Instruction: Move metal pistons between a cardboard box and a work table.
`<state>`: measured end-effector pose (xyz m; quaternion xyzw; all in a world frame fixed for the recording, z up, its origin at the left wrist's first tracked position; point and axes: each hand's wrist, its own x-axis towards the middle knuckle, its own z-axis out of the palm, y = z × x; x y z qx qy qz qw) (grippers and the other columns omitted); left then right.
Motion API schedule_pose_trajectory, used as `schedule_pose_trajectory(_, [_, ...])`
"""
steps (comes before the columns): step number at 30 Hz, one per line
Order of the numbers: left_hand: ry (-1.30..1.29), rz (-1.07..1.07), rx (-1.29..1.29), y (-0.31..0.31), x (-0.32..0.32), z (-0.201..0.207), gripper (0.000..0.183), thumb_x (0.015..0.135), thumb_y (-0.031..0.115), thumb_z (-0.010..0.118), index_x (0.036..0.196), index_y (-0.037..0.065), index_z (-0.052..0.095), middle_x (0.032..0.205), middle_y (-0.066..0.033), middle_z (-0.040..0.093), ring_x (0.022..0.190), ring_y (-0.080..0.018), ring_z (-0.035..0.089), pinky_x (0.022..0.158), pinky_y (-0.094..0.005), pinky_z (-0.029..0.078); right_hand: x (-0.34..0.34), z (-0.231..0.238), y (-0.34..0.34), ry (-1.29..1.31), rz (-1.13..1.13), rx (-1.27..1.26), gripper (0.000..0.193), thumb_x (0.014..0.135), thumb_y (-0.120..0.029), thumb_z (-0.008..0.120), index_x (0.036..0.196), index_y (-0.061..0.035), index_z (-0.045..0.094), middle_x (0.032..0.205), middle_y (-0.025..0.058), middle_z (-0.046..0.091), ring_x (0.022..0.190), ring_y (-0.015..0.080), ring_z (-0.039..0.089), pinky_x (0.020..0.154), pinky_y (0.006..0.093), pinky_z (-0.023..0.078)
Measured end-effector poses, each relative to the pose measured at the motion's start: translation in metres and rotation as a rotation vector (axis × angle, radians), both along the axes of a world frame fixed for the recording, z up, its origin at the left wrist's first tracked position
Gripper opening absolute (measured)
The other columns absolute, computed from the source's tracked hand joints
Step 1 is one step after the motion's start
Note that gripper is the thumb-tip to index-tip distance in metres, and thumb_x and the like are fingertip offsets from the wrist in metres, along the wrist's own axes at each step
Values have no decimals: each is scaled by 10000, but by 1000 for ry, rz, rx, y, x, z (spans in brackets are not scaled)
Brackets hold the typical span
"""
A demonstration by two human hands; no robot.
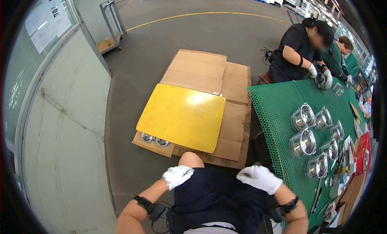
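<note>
Both my hands wear white gloves and rest low over the dark cloth (219,195) across my lap. My left hand (177,177) is closed on the cloth's edge beside my bare knee (191,159). On the opposite side, my right hand (260,179) bends its fingers over the cloth's other edge; its fingertips are partly hidden. Beyond my knees a yellow sheet (183,115) lies on brown cardboard (197,71). Two shiny round metal parts (155,140) show from under its near left corner.
To the right stands a table with a green perforated mat (274,109), bearing several shiny metal cups (303,143), tools and a red box (363,153). Two co-workers (298,52) work at its far end. A pale wall panel (72,121) runs along the left; a cart (109,40) stands behind.
</note>
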<state>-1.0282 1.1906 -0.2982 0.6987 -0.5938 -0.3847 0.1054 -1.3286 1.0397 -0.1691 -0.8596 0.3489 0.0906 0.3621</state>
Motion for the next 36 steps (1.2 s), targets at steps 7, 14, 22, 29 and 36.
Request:
schedule_pose_trajectory(7, [-23,111,342,58,32,61,415,935,408,465,1169,100,616,1105,-143,650,1046,-293,606,905,-336,462,-36,167,-37,266,107,-4,345,885,-393,522,961,-107,698,774,136,677,750,292,673,700,375,544])
schedule_pose_trajectory(14, [-25,-84,381,75,20,80,440,937,432,452,1163,90,610,1070,-127,665,1017,-261,621,894,-319,460,26,285,-84,-180,-16,-227,298,861,-306,643,959,-26,661,771,50,666,683,126,621,640,247,504])
schedule_pose_trajectory(22, [-238,-19,258,10,27,142,444,926,464,464,1152,114,617,1055,-96,669,1020,-251,615,914,-315,453,101,53,-96,-1000,-355,601,197,888,-259,615,945,-71,631,785,24,611,722,142,584,703,296,481])
schedule_pose_trajectory(29, [-26,99,183,-37,75,27,434,919,415,517,1174,76,608,1093,-107,662,1034,-224,612,918,-322,451,101,-277,-61,-578,-939,1048,172,881,-265,591,955,-110,590,830,28,604,773,175,589,686,338,493])
schedule_pose_trajectory(36, [336,661,200,-129,112,-204,416,865,279,600,1177,4,595,1039,-113,666,855,-155,624,765,-289,489,93,-385,-103,-299,-1255,875,527,840,-246,674,1261,11,487,1122,147,584,956,248,585,739,352,503])
